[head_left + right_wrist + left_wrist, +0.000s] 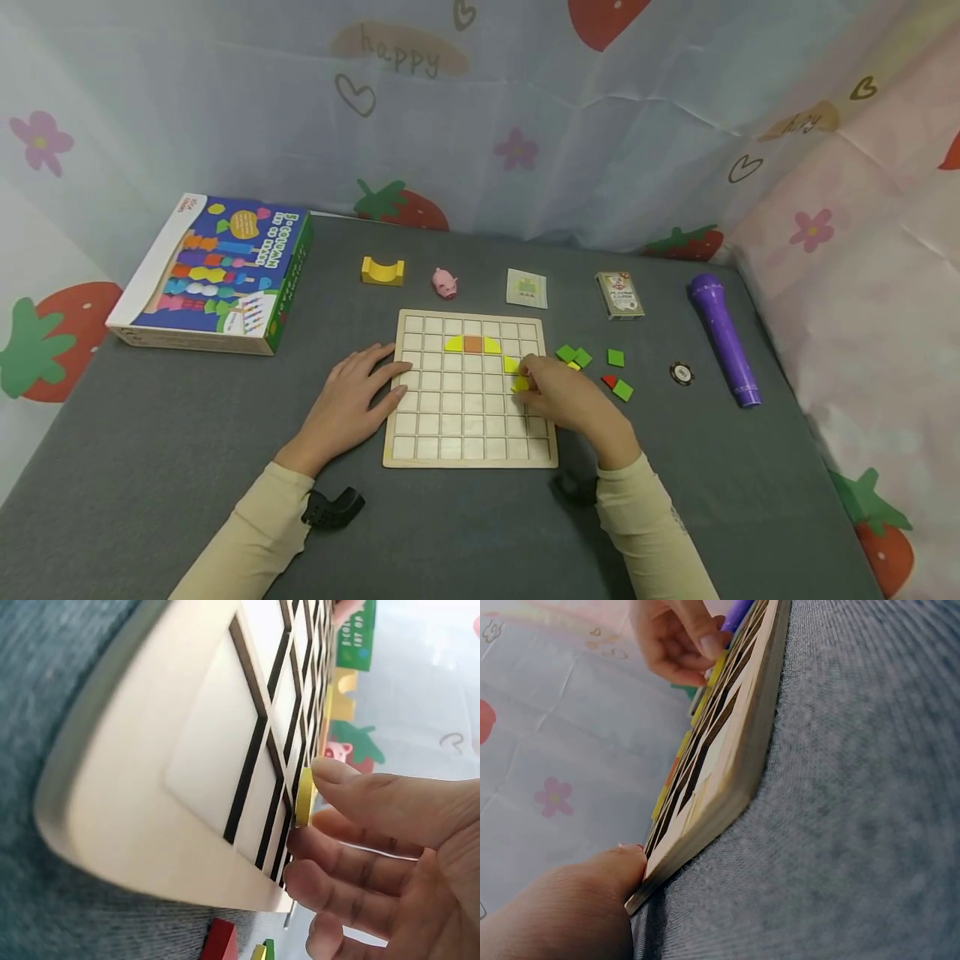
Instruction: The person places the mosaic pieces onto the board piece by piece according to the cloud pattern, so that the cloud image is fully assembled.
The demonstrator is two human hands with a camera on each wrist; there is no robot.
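A wooden grid board (450, 450) lies on the grey table. On its upper rows sit an orange square tile (473, 344) with a yellow quarter-round tile on either side, and another yellow tile (511, 364) lower right. My right hand (562, 396) is over the board's right side, pinching a yellow tile (304, 796) between thumb and fingers, close to the grid. At the left edge my left hand (352, 404) rests with spread, relaxed fingers; its thumb (615, 870) touches the board's rim in the left wrist view.
Several green tiles (616, 357) and a red piece (609, 381) lie right of the board. Behind stand a yellow block (382, 272), pink pig (445, 283), small packet (527, 288) and card box (621, 296). A game box (217, 271) is left; a chip (682, 373) and purple microphone (724, 340) right.
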